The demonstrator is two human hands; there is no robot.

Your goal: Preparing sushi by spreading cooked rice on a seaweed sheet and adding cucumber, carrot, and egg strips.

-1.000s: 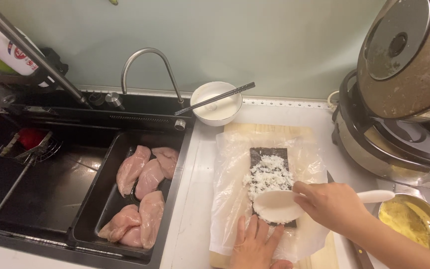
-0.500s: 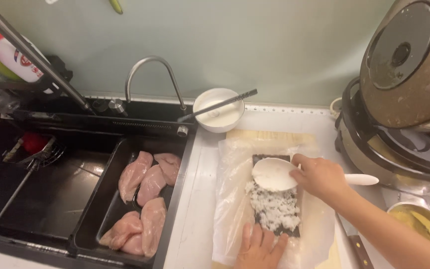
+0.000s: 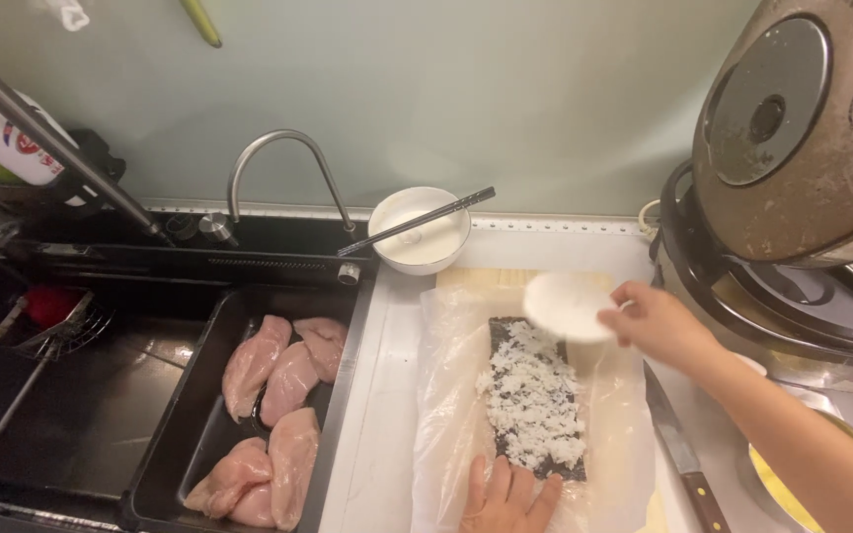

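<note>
A: Item one, largest: black sink (image 3: pixel 71 415), left of the seaweed sheet (image 3: pixel 535 395), our landmark; item two?

B: Open rice cooker (image 3: pixel 792 168), right of and behind the sheet; item three, black tray (image 3: pixel 199 395) inside the sink, holding raw chicken pieces (image 3: pixel 273 415), left of the sheet.

A: Item four?

B: Clear plastic wrap (image 3: pixel 446 415) over a bamboo mat (image 3: pixel 486 279), directly under the sheet; the sheet lies flat, with white rice (image 3: pixel 533 400) spread over most of it.

A: Hands?

B: Right hand (image 3: pixel 659 321) clamped on a white rice paddle (image 3: pixel 567 306); half a second ago the paddle pressed on the rice, now it is lifted and hangs over the sheet's far edge, so I judge one spreading stroke finished; left hand (image 3: pixel 510 494) flat, fingers spread apart, pinning the wrap at the sheet's near edge, gripping nothing.

A: Smaller items?

B: White bowl (image 3: pixel 419 229) with chopsticks (image 3: pixel 417 221) laid across it, behind and left of the sheet; knife (image 3: pixel 678 454), right of the sheet.
</note>
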